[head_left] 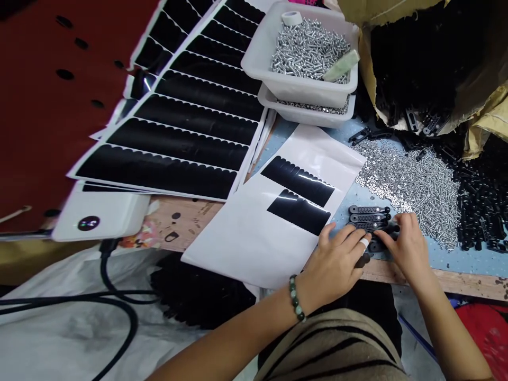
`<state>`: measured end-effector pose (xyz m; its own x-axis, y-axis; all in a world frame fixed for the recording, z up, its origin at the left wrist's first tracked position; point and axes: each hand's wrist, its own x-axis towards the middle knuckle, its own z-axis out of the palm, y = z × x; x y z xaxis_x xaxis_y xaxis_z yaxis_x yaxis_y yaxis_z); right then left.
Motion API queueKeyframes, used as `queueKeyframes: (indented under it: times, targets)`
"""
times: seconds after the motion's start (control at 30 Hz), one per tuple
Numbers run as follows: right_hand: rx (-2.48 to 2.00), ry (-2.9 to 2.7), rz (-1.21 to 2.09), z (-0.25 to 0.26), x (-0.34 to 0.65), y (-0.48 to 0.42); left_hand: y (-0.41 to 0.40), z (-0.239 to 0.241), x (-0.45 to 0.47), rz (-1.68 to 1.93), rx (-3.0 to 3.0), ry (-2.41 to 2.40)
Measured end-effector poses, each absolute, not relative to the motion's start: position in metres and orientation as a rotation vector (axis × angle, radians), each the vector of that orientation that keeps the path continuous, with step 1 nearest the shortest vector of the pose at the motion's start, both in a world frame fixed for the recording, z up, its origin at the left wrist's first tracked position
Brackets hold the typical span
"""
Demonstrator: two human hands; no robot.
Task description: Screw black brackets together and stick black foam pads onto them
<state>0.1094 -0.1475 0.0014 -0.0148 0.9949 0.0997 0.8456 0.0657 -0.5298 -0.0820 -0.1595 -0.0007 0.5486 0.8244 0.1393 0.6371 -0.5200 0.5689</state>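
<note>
Several black plastic arm pieces (369, 210) with latticed sides and small metal fasteners lie side by side near the table's front edge. My left hand (335, 262), with a white band on one finger, curls over the nearer pieces; its fingers partly hide them. From the right, my right hand (410, 246) closes thumb and fingers on the ends of the same pieces. What lies under the fingertips is partly hidden. Just beyond my right hand spreads a pile of silver screws (432, 180), with small nuts (381, 164) to its left.
White backing paper (238, 246) with black stickers (299, 211) lies left of my hands. Larger sticker sheets (174, 143) are stacked further left. Behind stand tubs (254, 53) of screws and nuts, and a torn sack (369, 90). A white device (67, 217) trails cables.
</note>
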Motion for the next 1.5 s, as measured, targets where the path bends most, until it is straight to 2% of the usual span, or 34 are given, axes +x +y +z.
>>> queueKeyframes:
  times: [0.07,0.17,0.3,0.4,0.53,0.87,1.1,1.5]
  targets:
    - [-1.620,-1.975,0.568,0.010,0.106,-0.148,-0.155,0.002,-0.084,0.560,2.267,1.139]
    - [-1.273,-2.090,0.916,0.021,0.095,-0.152,-0.151,0.005,-0.089,0.592,2.178,1.077]
    - [-1.271,-1.911,1.104,0.023,0.088,-0.154,-0.154,0.004,-0.101,0.722,2.034,1.103]
    - [-1.425,-1.622,1.075,0.014,0.092,-0.151,-0.158,0.001,-0.110,0.873,1.948,1.233]
    - [-1.579,-1.417,1.121,-0.003,0.091,-0.143,-0.163,-0.005,-0.112,0.775,2.187,1.292]
    - [-1.687,-1.652,0.936,-0.008,0.081,-0.136,-0.165,-0.016,-0.105,0.669,2.360,1.282]
    - [-1.714,-1.545,1.085,-0.009,0.084,-0.134,-0.163,-0.012,-0.100,0.674,2.337,1.307]
    - [-1.699,-1.641,0.981,-0.006,0.079,-0.134,-0.164,-0.012,-0.102,0.673,2.319,1.269]
